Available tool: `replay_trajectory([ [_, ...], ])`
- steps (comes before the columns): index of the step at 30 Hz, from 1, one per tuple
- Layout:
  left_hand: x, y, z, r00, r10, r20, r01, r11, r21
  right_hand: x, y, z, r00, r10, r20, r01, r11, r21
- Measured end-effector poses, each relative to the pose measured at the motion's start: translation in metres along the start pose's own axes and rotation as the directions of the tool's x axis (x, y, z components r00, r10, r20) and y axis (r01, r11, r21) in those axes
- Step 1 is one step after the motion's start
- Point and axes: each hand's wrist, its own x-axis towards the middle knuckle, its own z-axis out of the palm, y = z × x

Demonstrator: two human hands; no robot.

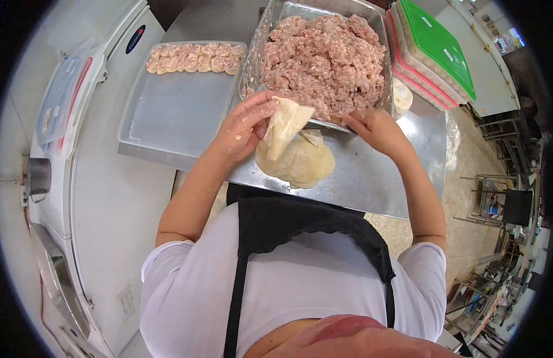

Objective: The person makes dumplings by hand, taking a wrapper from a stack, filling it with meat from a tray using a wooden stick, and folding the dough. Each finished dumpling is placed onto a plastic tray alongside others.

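Observation:
My left hand [252, 122] is closed on a thin, pale dumpling wrapper [286, 122], which hangs folded from the fingers. Below it, a stack of round wrappers [300, 162] lies on the metal table. At the near right edge of a deep metal pan, my right hand [375, 128] is curled shut with its fingertips by the meat; what it grips is mostly hidden. Ground meat filling [324, 65] is heaped in the metal pan [252, 65]. On the left, a shallow plastic tray [175, 113] carries rows of small filled dumplings [196, 58] along its far side.
Stacked containers with a green lid [437, 48] stand right of the pan. A small round pale item [401, 98] sits between them. A white refrigerator [118, 149] borders the table's left side. Metal racks [497, 197] and tiled floor lie to the right.

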Motion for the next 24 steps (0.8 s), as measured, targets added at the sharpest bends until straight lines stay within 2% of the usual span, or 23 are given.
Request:
replay_trajectory([
  [1,0.0,0.002,0.003,0.99,-0.135,0.024,0.136,0.946,-0.295,-0.002,0.0,-0.004,0.999,0.039,0.012,-0.04,0.987,0.159],
  [2,0.001,-0.004,0.003,0.99,-0.136,0.025,0.137,0.946,-0.295,-0.002,0.0,-0.009,0.999,0.04,0.012,-0.041,0.987,0.158],
  [3,0.003,-0.012,0.004,0.985,0.068,0.159,-0.116,0.942,0.315,-0.002,0.001,-0.013,0.995,-0.008,-0.099,0.012,0.999,0.038],
  [4,0.004,-0.018,0.004,0.914,0.145,0.379,-0.396,0.531,0.749,-0.001,0.001,-0.016,0.977,-0.069,-0.202,0.052,0.995,-0.087],
  [5,0.005,-0.021,0.006,0.914,0.142,0.38,-0.394,0.531,0.75,0.002,0.002,-0.019,0.977,-0.066,-0.201,0.05,0.995,-0.083],
  [7,0.005,-0.017,0.014,0.825,0.274,0.494,-0.564,0.442,0.698,0.008,0.001,-0.024,0.992,-0.042,-0.12,0.001,0.945,-0.327],
  [8,0.002,-0.011,0.015,0.895,0.207,0.394,-0.433,0.61,0.664,0.008,0.002,-0.013,0.999,0.009,-0.042,-0.023,0.935,-0.353],
  [9,0.002,-0.01,0.014,0.893,0.209,0.398,-0.437,0.608,0.663,0.005,-0.001,-0.008,0.999,0.011,-0.045,-0.026,0.934,-0.356],
  [11,0.008,-0.008,0.01,0.973,0.104,0.207,-0.184,0.893,0.411,-0.004,-0.006,-0.003,0.999,0.031,0.014,-0.028,0.987,-0.157],
  [12,0.012,-0.011,0.01,0.993,-0.04,0.108,0.031,0.996,0.086,-0.007,-0.003,-0.006,0.999,0.048,0.01,-0.048,0.999,0.003],
  [13,0.015,-0.012,0.008,0.993,-0.034,0.109,0.025,0.996,0.086,-0.009,0.003,-0.007,0.999,0.046,0.006,-0.046,0.999,-0.001],
  [14,0.016,-0.011,0.006,0.978,-0.098,0.187,0.132,0.975,-0.18,-0.011,0.012,-0.005,0.996,0.085,0.023,-0.087,0.983,0.164],
  [15,0.015,-0.006,0.008,0.95,-0.141,0.279,0.252,0.871,-0.421,-0.012,0.014,-0.003,0.991,0.121,0.048,-0.13,0.936,0.327],
  [16,0.012,-0.001,0.014,0.949,-0.138,0.282,0.251,0.874,-0.417,-0.014,0.015,0.002,0.992,0.123,0.041,-0.13,0.937,0.326],
  [18,0.009,0.004,0.033,0.989,-0.036,0.145,0.064,0.979,-0.192,-0.02,0.013,0.004,0.966,0.196,-0.168,-0.044,0.766,0.641],
  [19,0.016,0.002,0.035,0.988,-0.031,0.149,0.06,0.98,-0.192,-0.021,0.013,-0.001,0.965,0.196,-0.173,-0.042,0.769,0.638],
  [21,0.037,0.003,0.037,0.979,0.061,0.195,0.016,0.928,-0.373,-0.021,0.011,-0.014,0.924,0.374,-0.082,-0.167,0.587,0.792],
  [22,0.041,0.011,0.044,0.985,0.059,0.161,0.02,0.892,-0.451,-0.019,0.01,-0.017,0.923,0.373,-0.091,-0.163,0.595,0.787],
  [23,0.053,0.009,0.047,0.984,0.069,0.166,0.014,0.891,-0.454,-0.015,0.009,-0.018,0.907,0.391,-0.156,-0.094,0.549,0.83],
  [24,0.07,0.005,0.048,0.99,0.079,0.115,-0.004,0.837,-0.547,-0.012,0.006,-0.02,0.885,0.411,-0.216,-0.021,0.5,0.866],
])
